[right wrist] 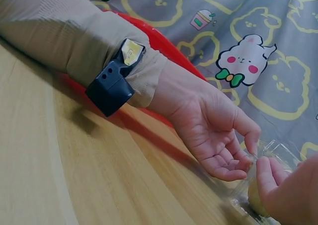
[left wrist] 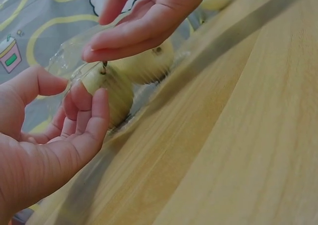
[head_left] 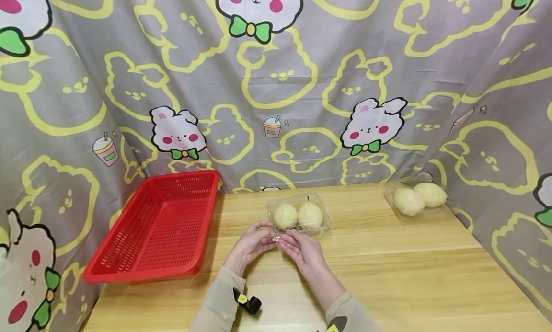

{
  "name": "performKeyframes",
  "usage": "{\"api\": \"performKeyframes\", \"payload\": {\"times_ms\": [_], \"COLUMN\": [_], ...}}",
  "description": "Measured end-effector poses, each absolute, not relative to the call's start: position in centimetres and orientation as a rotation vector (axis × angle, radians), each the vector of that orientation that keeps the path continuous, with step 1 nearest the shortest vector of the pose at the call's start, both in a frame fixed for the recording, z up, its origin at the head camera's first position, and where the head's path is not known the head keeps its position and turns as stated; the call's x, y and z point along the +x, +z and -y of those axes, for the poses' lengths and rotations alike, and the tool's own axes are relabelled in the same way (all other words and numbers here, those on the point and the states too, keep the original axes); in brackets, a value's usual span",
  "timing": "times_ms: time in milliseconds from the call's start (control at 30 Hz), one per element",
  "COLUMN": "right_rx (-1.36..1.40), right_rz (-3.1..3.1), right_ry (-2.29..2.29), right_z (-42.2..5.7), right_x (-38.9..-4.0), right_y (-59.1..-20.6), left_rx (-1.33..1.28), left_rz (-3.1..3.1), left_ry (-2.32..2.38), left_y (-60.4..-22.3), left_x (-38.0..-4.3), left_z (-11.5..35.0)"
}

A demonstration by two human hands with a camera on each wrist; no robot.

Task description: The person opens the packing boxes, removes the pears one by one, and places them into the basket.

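A clear plastic box (head_left: 297, 232) with two pale yellow pears (head_left: 310, 215) in it stands at the middle back of the table. At the box's near left corner, my left hand (head_left: 252, 246) pinches the plastic edge between thumb and fingertips; the left wrist view shows its other fingers curled. My right hand (head_left: 304, 253) is held beside it with fingers fairly straight, their tips at the same corner. Seen from the left wrist, the right hand (left wrist: 149, 24) hovers over the box with its thumb apart from the fingers. The right hand (right wrist: 295, 190) partly covers the box there.
To the left stands a red perforated plastic basket (head_left: 172, 231). Another clear plastic box (head_left: 394, 208) holding two pale yellow fruits (head_left: 409, 201) sits at the back right. A patterned curtain (head_left: 297, 121) hangs behind the wooden table (head_left: 414, 274) and along its sides.
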State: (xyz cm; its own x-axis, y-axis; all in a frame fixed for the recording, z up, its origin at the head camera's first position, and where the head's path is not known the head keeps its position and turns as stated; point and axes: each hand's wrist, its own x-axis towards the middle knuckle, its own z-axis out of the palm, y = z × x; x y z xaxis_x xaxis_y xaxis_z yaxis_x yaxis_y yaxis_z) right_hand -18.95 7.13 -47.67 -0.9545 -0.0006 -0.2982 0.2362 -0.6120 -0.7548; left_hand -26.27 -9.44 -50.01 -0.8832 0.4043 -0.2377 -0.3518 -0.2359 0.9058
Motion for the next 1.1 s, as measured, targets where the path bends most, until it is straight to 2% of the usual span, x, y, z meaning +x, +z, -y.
{"api": "performKeyframes", "payload": {"times_ms": [333, 767, 1100], "right_rx": [0.406, 0.023, -0.047], "right_rz": [-1.322, -1.360, -1.393], "right_ry": [-2.636, -2.301, -2.321], "right_z": [-8.1, -11.6, -15.0], "right_x": [-18.9, -19.5, -20.0], "right_y": [-47.5, -46.6, -44.9], "left_rx": [0.032, -0.006, 0.011], "left_rz": [-1.589, -1.599, -1.678], "left_ry": [2.166, 2.189, 2.111], "left_y": [-49.8, -49.8, -49.1], "left_x": [-26.5, -27.0, -27.0], "left_z": [10.0, 11.0, 11.7]}}
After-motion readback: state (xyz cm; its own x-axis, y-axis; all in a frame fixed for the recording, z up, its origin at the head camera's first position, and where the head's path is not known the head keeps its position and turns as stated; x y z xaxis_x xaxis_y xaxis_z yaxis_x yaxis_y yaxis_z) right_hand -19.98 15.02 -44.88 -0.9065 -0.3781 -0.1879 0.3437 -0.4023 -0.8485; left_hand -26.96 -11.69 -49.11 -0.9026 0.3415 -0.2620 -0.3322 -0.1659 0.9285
